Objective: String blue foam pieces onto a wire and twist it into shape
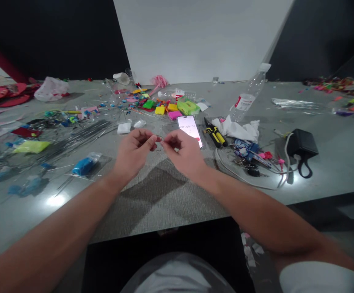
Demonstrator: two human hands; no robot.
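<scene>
My left hand (134, 152) and my right hand (181, 152) meet above the grey table (164, 195), fingertips almost touching. Both pinch a thin wire (159, 143) that loops between them; it is too fine to make out clearly. A phone (190, 130) with a lit timer screen lies just behind my right hand. Yellow-handled pliers (216, 136) lie to the right of the phone.
Thin metal wires (82, 136) and blue packets (83, 166) lie at the left. Coloured blocks (167, 108) sit at the back centre. A tilted clear bottle (248, 95), white tissue (240, 129), a black charger (302, 143) with cable and keys (250, 152) are at the right.
</scene>
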